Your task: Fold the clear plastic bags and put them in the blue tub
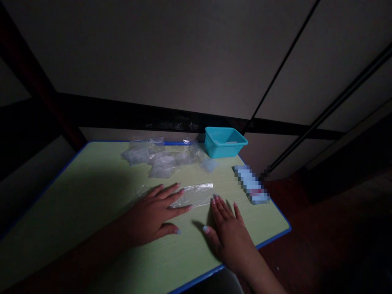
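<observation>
A clear, flat plastic bag (pixel 197 195) lies on the pale green table (pixel 180 253). My left hand (pixel 153 214) rests palm down with fingers spread, its fingertips over the bag's left part. At the bag's right end is my right hand (pixel 228 230), laid flat with its thumb apart and fingertips at the bag's edge. Neither hand grips anything. Beyond them, several clear bags with whitish contents (pixel 165 159) lie in a loose, overlapping group. What they contain is too blurred to tell.
A turquoise plastic basket (pixel 225 150) stands at the table's back right corner. A pixelated flat light-blue object (pixel 251 184) lies by the right edge. Behind the table rises a panelled wall or cabinet (pixel 171 61) with a dark band. Blue edging (pixel 274 237) borders the table.
</observation>
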{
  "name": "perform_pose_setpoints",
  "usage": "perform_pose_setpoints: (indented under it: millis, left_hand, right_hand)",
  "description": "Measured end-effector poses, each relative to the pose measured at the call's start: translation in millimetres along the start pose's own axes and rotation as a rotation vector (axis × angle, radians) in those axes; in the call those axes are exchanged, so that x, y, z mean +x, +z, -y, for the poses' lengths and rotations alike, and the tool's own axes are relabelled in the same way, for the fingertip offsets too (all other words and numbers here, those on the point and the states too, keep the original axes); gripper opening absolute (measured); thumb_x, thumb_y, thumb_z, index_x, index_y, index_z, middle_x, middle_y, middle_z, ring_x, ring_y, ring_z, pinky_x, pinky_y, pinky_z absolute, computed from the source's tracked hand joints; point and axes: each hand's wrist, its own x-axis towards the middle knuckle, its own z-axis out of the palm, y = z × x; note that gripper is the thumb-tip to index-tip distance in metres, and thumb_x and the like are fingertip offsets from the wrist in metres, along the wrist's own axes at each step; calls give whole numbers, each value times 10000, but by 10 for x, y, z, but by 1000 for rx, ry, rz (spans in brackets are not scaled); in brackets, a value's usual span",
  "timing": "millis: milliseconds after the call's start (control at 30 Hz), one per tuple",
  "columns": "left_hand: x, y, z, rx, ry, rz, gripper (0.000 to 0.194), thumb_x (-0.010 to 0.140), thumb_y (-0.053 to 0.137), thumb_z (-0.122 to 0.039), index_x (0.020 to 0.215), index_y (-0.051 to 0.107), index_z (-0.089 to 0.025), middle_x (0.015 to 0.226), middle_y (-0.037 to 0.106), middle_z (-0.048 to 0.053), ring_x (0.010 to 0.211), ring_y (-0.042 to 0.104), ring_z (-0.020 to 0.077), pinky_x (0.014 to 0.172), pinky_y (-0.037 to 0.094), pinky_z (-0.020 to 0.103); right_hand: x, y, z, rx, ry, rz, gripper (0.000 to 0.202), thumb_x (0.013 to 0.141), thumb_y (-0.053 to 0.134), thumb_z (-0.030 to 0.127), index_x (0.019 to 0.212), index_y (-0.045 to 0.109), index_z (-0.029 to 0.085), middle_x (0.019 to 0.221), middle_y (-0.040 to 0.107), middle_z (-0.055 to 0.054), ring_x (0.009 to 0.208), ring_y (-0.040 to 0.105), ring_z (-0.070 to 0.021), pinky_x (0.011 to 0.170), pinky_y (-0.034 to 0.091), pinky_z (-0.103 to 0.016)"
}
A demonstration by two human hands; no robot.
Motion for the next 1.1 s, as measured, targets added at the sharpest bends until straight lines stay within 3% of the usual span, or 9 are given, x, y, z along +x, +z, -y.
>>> perform_pose_setpoints:
  millis: [100,233,367,567,700,867,1100]
  left_hand:
    - [-6,-1,-46,1,-1,9,586,847,510,-612,1387,352,-449,1498,350,41,1396,234,333,1071,218,582]
    - [-6,-2,-176,11,-8,10,654,792,550,-653,1371,429,-373,1508,322,98,1402,203,353,1079,154,614]
    - [7,-13,-302,36,-27,19,626,789,567,-637,1322,504,-314,1496,338,127,1394,230,355,1079,147,620]
    - [48,-77,-293,-20,-138,-203,443,876,558,-440,1281,529,-261,1355,520,83,1294,387,292,1059,280,488]
    - [74,-147,-281,-103,-266,-289,309,812,634,-399,1033,595,-187,1049,600,74,1036,512,262,888,416,400]
    - [63,-224,-437,-72,-278,-218,305,716,696,-441,784,524,-198,916,562,60,943,498,280,806,409,408]
    - [43,-161,-520,-38,-208,-143,86,794,591,-236,851,534,-205,987,566,65,998,482,272,850,371,411]
  right_hand:
    - [38,-62,28,-21,29,-41,723,938,307,515,1485,178,60,1527,125,-135,1425,109,-282,1147,78,-523]
    - [259,-149,116,8,-195,-24,667,950,304,500,1501,141,163,1547,87,-70,1432,96,-222,1144,66,-512]
    - [465,-101,147,-35,-208,-20,663,954,302,481,1501,123,152,1550,46,-99,1434,63,-229,1128,80,-537]
    - [383,-30,-49,-102,-161,-25,605,958,307,462,1499,121,265,1555,25,-61,1432,51,-244,1110,118,-556]
    - [294,-79,-261,-129,-137,-37,589,959,319,454,1493,110,317,1558,32,-50,1429,59,-260,1103,127,-568]
    - [245,-118,-425,-161,-68,-32,572,961,285,473,1489,111,337,1559,23,-37,1428,42,-267,1093,116,-591]
    - [332,-44,-255,-191,9,-116,581,961,254,459,1499,128,280,1560,29,-57,1435,36,-254,1089,26,-611]
